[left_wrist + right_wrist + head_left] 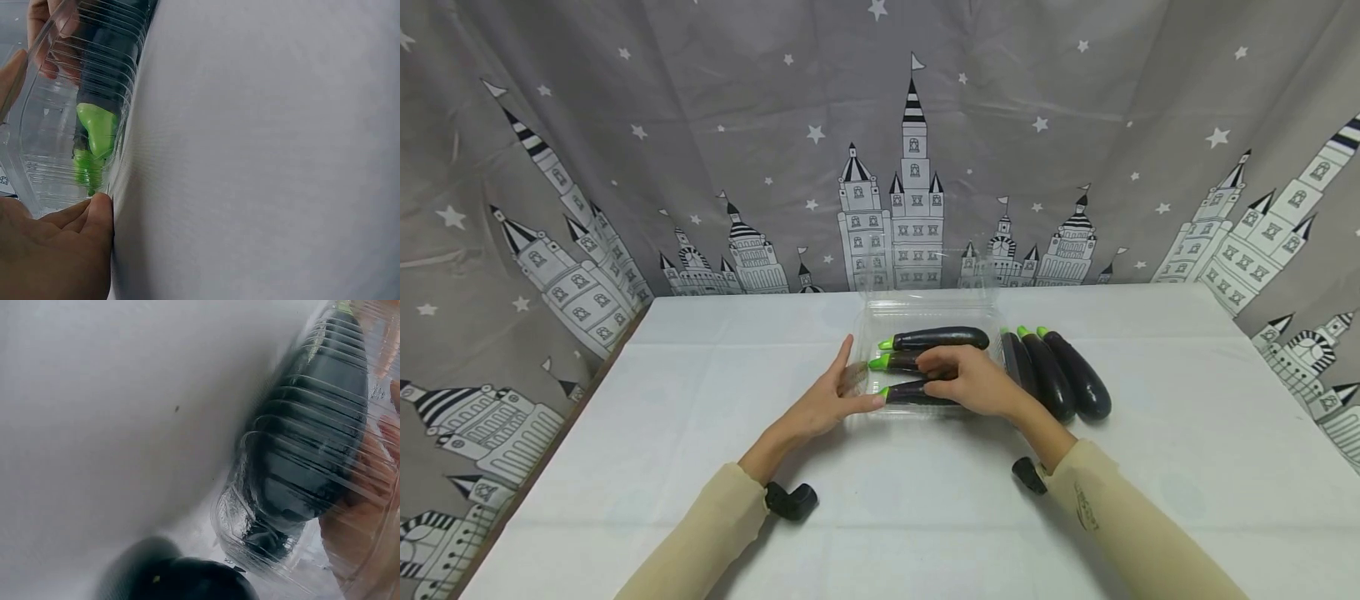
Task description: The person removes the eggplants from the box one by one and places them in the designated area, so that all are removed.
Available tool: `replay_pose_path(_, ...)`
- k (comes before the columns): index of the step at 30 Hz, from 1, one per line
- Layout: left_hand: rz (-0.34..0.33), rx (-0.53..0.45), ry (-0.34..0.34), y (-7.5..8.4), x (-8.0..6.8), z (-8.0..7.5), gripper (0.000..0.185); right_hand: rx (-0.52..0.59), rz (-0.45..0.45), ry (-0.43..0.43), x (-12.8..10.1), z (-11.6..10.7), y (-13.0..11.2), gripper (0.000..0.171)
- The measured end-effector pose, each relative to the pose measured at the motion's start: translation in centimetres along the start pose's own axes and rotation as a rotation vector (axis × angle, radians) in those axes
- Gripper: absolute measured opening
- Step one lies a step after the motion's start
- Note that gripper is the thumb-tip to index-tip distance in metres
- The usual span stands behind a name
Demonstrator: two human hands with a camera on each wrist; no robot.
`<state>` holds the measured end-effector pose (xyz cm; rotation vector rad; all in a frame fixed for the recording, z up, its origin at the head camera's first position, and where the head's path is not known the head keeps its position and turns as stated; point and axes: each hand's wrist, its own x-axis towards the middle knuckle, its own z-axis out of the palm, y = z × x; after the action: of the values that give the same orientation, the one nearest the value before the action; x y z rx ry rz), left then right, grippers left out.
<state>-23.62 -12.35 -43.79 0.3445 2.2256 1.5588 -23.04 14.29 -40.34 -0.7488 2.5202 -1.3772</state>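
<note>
A clear plastic clamshell box (931,309) stands on the table with its lid raised. Three dark eggplants with green stems lie inside: the back eggplant (943,337), the middle eggplant (901,362) and the front eggplant (910,392). My right hand (973,379) reaches in from the right, fingers bent over the middle eggplant and thumb low beside the front one. It seems to hold the middle eggplant, though the hand hides much of it. My left hand (829,404) touches the box's left side with fairly straight fingers, thumb by the front-left corner (100,209).
Several eggplants lie side by side just right of the box, among them the outermost eggplant (1078,377). A white cloth (700,400) covers the table. Behind it hangs a grey curtain (737,100) printed with castles and stars.
</note>
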Motion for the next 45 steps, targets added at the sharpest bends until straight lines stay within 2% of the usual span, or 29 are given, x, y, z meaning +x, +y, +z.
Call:
replay_pose_path(8, 0.0, 0.005, -0.002, -0.1, -0.04, 0.02, 0.115, -0.095, 0.018, -0.015, 0.1, 0.29, -0.16, 0.036)
replay_pose_path(13, 0.009, 0.008, -0.005, -0.21, -0.01, -0.09, 0.113, -0.114, 0.027, -0.025, 0.22, 0.44, -0.18, 0.036)
replay_pose_path(20, 0.005, 0.01, 0.002, -0.22, -0.02, -0.02, 0.114, -0.169, -0.014, -0.035, 0.33, 0.66, 0.05, 0.033)
replay_pose_path(28, 0.003, 0.034, 0.011, -0.14, 0.09, 0.03, 0.115, -0.153, -0.008, -0.009, 0.12, 0.71, 0.21, 0.034)
replay_pose_path(38, 0.014, -0.004, -0.004, -0.02, 0.13, 0.08, 0.118, -0.096, 0.012, 0.067, -0.31, 0.69, 0.05, 0.032)
replay_pose_path(45, 0.022, 0.002, -0.008, -0.15, 0.11, 0.1, 0.113, -0.099, -0.035, 0.129, -0.43, 0.69, 0.13, 0.027)
